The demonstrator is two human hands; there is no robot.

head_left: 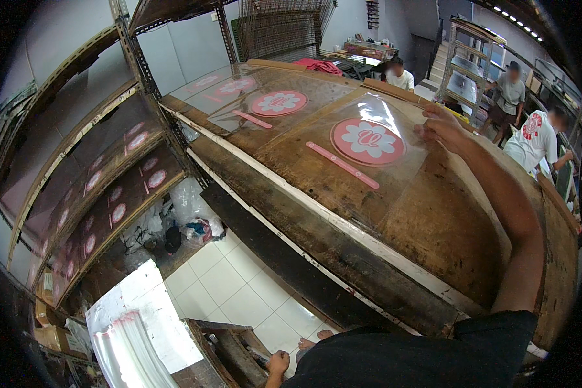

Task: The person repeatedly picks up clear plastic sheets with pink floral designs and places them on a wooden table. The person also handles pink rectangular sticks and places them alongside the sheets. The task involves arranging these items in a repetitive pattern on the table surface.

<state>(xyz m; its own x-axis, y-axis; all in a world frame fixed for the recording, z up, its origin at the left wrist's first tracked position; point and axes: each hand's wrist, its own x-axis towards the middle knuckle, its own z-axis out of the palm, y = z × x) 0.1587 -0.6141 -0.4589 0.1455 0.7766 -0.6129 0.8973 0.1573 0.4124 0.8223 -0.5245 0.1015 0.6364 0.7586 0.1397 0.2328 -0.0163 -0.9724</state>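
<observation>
The right hand is reaching across a worn brown wooden tabletop, its bent fingers meeting the far right corner of a clear, glossy plastic sheet. The fingers are curling close together there, but I cannot tell whether they are pinching the edge or only resting on it. The sheet is lying on the table's middle, carrying a round pink print with a white flower and a slim pink strip. A second clear sheet with a matching pink flower print is lying just beyond it, to the left.

The left hand is hanging low beside an open brown wooden box; its fingers are curling in, and I cannot tell what, if anything, they are holding.

For good handling, the fingers should be gripping only the bare margin, leaving the print untouched. Glare is streaking the far side, suggesting a slight bow, so a gentle, level pull would be limiting creases; a second hand supporting the near edge would be helping.
</observation>
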